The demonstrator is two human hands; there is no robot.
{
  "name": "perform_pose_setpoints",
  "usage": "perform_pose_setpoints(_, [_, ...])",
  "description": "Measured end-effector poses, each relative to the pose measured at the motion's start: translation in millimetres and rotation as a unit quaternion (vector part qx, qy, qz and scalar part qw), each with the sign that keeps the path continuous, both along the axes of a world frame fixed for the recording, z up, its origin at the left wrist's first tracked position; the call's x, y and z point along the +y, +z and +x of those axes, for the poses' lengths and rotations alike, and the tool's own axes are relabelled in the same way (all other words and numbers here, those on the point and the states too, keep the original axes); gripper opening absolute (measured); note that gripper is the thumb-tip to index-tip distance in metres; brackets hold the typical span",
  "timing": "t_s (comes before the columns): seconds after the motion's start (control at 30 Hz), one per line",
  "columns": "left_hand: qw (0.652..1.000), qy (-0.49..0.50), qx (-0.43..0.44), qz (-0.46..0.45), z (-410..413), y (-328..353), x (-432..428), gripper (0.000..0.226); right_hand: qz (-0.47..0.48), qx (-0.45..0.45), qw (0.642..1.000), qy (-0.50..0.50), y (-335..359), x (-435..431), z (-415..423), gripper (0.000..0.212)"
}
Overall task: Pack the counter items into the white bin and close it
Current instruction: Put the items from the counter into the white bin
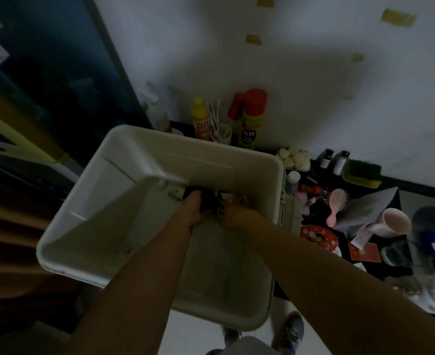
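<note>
A large white bin (88,190) stands open in front of me, its lid (292,211) hanging at the right side. Both my hands reach deep into it. My left hand (194,208) and my right hand (233,213) are closed together on a dark bundled item (207,201) at the bin's far bottom. A few small pale objects (175,193) lie beside it on the bin floor. The scene is dim, so what the dark item is stays unclear.
On the dark counter to the right lie a pink hairbrush (336,206), a pink mug (395,222), a red patterned plate (318,235), a grey cloth (370,208) and small bottles (339,161). Behind the bin stand a red-capped spray can (252,119), a yellow bottle (201,121) and a clear spray bottle (157,114).
</note>
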State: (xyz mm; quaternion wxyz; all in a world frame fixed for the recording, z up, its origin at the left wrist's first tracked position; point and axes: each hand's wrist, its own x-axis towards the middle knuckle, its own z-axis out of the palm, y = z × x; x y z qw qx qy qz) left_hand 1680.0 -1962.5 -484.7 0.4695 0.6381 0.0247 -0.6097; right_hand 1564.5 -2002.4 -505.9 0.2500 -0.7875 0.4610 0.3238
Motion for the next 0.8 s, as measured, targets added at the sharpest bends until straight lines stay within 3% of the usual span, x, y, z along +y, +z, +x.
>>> perform_pose_setpoints(0.2, [1.000, -0.011, -0.008, -0.010, -13, 25, 17, 0.023, 0.015, -0.024, 1.000, 0.012, 38, 8, -5, 0.062])
perform_pose_setpoints(0.27, [0.999, -0.019, -0.027, -0.015, -16, 33, 19, 0.020, 0.010, -0.062, 0.998, 0.021, 48, 5, -8, 0.060])
perform_pose_setpoints(0.37, [0.998, -0.039, -0.047, -0.019, -23, 51, 22, 0.034, 0.003, -0.132, 0.991, 0.025, 78, 7, -18, 0.047])
perform_pose_setpoints(0.47, [0.996, -0.055, -0.061, -0.023, -33, 80, 22, 0.024, 0.044, -0.179, 0.983, 0.022, 126, 12, -24, 0.036])
perform_pose_setpoints(0.63, [0.988, -0.053, -0.132, -0.061, -49, 120, 11, 0.026, 0.013, -0.275, 0.960, 0.041, 180, 3, -47, 0.035])
perform_pose_setpoints(0.73, [0.980, -0.054, -0.166, -0.094, -62, 132, 2, 0.029, -0.002, -0.396, 0.917, -0.046, 206, 6, -69, 0.039])
perform_pose_setpoints(0.8, [0.975, -0.052, -0.174, -0.124, -71, 141, -3, 0.029, -0.083, -0.359, 0.930, 0.001, 212, 0, -89, 0.045])
